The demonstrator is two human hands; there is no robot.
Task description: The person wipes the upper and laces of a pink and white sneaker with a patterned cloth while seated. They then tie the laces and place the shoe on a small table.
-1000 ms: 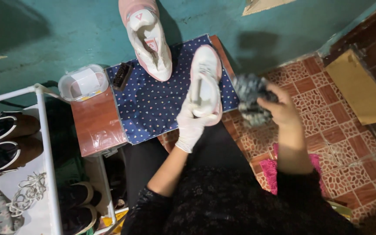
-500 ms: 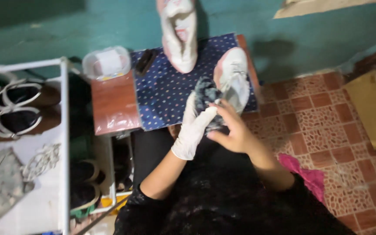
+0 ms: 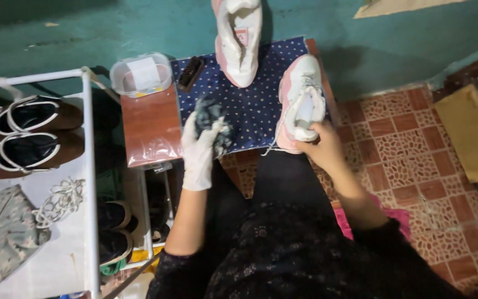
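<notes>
My left hand [image 3: 200, 150], in a white glove, grips a crumpled dark grey cloth [image 3: 211, 122] over a blue dotted mat [image 3: 255, 105]. My bare right hand [image 3: 321, 145] holds the heel end of a white and pink sneaker [image 3: 301, 99] resting on the mat's right side. A second white and pink sneaker [image 3: 239, 39] lies at the mat's far edge. A small dark brush [image 3: 190, 72] lies at the mat's left corner.
The mat covers a low red-brown table [image 3: 149, 127] holding a clear lidded plastic box [image 3: 140, 75]. A white shoe rack [image 3: 87, 166] on the left carries brown strapped sandals [image 3: 26, 133], white laces and dark shoes. Patterned red floor tiles and a yellow board [image 3: 474, 135] lie to the right.
The cloth has passed from my right hand to my gloved left hand, which moved left off the sneaker. My right hand now holds the sneaker. The view shifted.
</notes>
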